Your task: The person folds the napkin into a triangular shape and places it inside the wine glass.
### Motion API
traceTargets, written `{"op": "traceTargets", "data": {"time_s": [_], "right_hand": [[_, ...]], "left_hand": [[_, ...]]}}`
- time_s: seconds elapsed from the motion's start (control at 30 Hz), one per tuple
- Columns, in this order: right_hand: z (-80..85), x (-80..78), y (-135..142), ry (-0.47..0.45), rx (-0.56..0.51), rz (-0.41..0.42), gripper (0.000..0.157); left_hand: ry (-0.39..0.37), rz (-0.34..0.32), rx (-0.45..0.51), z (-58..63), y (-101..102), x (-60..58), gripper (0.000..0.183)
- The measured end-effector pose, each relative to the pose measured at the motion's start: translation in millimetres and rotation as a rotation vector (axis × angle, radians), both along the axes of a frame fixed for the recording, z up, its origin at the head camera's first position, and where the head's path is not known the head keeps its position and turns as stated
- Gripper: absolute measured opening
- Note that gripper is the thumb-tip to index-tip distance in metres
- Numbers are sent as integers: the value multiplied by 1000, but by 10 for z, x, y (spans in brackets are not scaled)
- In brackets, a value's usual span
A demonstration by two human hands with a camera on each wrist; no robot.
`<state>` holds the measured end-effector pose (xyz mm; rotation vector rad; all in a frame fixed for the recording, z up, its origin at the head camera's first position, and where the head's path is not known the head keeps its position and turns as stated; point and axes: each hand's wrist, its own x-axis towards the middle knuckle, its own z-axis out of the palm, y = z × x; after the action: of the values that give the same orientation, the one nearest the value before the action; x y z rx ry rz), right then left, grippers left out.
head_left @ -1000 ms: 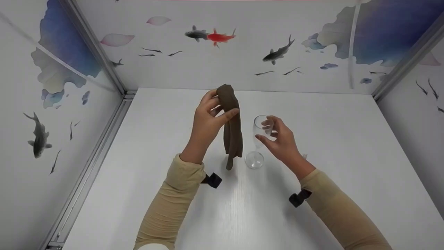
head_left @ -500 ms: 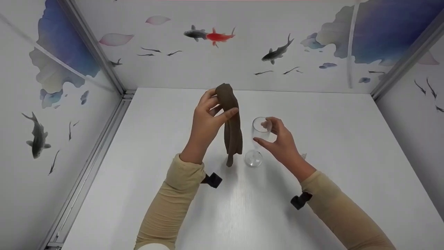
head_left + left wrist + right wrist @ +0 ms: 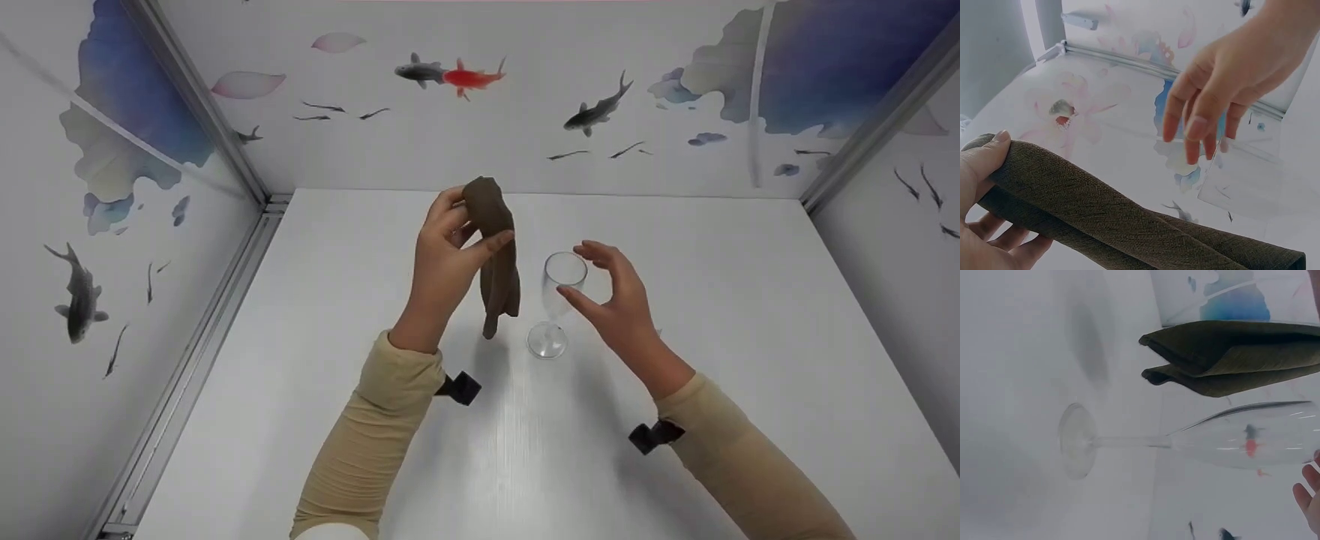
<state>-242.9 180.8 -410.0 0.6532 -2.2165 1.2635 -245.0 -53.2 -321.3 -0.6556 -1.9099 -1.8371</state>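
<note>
My left hand (image 3: 444,255) grips the top of a folded dark brown cloth (image 3: 498,262), thumb in front and fingers behind. The cloth hangs down in loose folds above the table; its textured weave shows close up in the left wrist view. Just right of it a clear champagne flute (image 3: 556,300) stands upright on its round foot. My right hand (image 3: 619,300) is beside the flute's bowl, thumb and fingers spread apart. In the right wrist view its fingertips (image 3: 1310,479) are close to the rim; whether any touches the glass is hard to tell.
The white table (image 3: 337,315) is enclosed by white panels (image 3: 465,142) printed with fish and blue shapes. Metal rails run along the corners. A black wrist camera (image 3: 459,388) sits at the left cuff, another black camera (image 3: 655,436) at the right one.
My right hand, earlier around the flute's bowl, has spread its fingers and drawn slightly right of it. The flute stands almost where it was. The cloth's lower end has risen slightly.
</note>
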Motion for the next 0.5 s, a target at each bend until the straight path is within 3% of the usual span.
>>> {"op": "traceTargets", "data": {"time_s": [0.27, 0.5], "right_hand": [[203, 172, -209, 170, 15, 82, 42], [263, 220, -392, 149, 9, 125, 25]], "left_hand": [[49, -33, 7, 27, 35, 44, 30], [38, -45, -4, 53, 79, 74, 32]]}}
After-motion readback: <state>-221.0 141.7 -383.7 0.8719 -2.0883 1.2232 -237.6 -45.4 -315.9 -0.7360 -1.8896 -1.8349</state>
